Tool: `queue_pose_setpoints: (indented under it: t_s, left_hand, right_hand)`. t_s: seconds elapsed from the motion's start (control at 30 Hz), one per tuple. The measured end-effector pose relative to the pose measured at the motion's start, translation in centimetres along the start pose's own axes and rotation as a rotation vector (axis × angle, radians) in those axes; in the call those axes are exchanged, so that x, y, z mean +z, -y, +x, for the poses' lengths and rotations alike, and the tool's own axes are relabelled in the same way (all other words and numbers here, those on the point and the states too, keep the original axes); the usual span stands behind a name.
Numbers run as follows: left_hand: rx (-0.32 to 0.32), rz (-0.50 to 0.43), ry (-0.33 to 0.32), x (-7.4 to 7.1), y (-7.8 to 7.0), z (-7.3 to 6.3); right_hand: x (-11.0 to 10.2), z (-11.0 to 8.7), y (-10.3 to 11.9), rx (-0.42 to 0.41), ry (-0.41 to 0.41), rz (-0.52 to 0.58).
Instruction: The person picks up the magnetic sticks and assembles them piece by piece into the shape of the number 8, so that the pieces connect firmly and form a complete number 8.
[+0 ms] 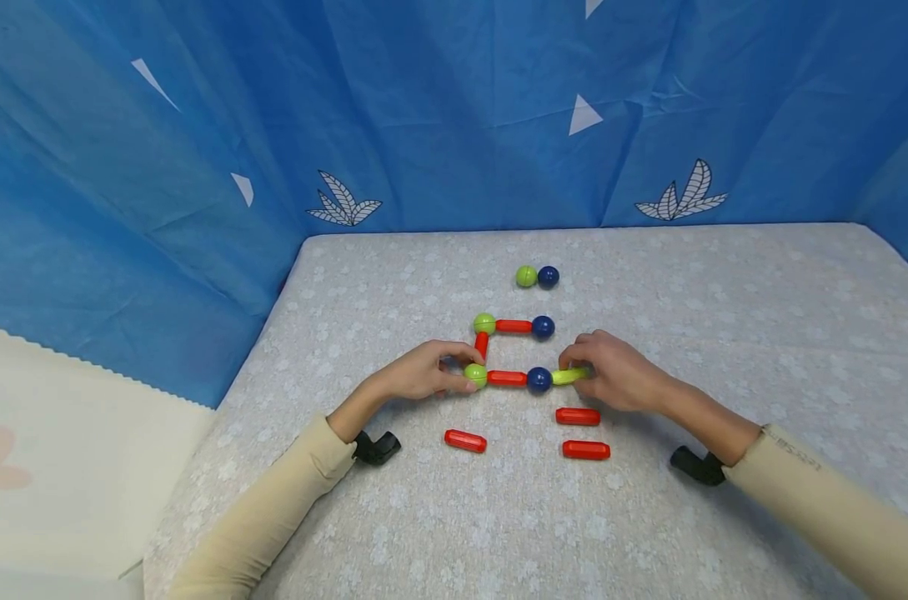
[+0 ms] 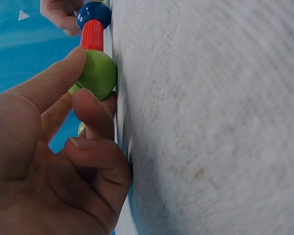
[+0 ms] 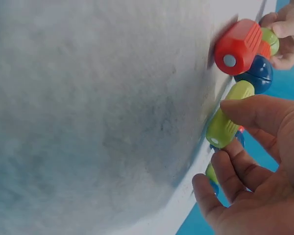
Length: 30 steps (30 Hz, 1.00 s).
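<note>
My left hand [image 1: 429,369] pinches a green ball [image 1: 475,377] at the near corner of a joined shape of magnetic rods and balls. From that ball a red rod [image 1: 508,378] runs right to a blue ball [image 1: 539,380]. A second red rod [image 1: 481,345] leads back to another green ball [image 1: 484,324], which joins a third red rod [image 1: 514,326] ending in a blue ball [image 1: 543,327]. My right hand [image 1: 620,372] holds a yellow-green rod [image 3: 231,115] between thumb and fingers, one end at the near blue ball. Its other fingers spread loosely.
Behind the shape, a loose green ball [image 1: 526,276] and blue ball [image 1: 549,277] sit side by side. Nearer me lie loose red rods: one at left [image 1: 465,441], two at right, a farther rod [image 1: 577,416] and a nearer rod [image 1: 585,450]. A pale patterned cloth [image 1: 393,533] covers the table.
</note>
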<state>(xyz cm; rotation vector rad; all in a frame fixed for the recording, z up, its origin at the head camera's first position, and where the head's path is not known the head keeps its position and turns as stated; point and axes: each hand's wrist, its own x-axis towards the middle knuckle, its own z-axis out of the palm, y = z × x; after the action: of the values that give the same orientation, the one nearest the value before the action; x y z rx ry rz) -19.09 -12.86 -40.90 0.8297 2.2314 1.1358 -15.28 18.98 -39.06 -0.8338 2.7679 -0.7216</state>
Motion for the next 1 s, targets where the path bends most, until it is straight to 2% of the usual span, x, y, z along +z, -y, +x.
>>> queue_pose_setpoints:
  t_s: [0.2,0.37,0.47,0.73,1.0]
  left_hand:
    - [0.003,-0.007,0.003,0.0,0.1,0.0]
    - [0.002,-0.005,0.002,0.0,0.0,0.0]
    - [-0.001,0.0,-0.003,0.0,-0.1,0.0]
    - [-0.005,-0.005,-0.001,0.0,-0.1,0.0]
    - [-0.006,-0.013,0.002,0.0,-0.1,-0.1]
  right_hand:
    - [0.3,0.8,0.1,0.023,-0.055,-0.029]
    - [0.5,0.6,0.2,0.062,-0.107,-0.057]
    - [0.4,0.4,0.3,0.087,-0.106,-0.045]
    - [0.5,0.3,0.8,0.179,-0.027,0.12]
    - [0.6,0.6,1.3,0.196,-0.039,0.11]
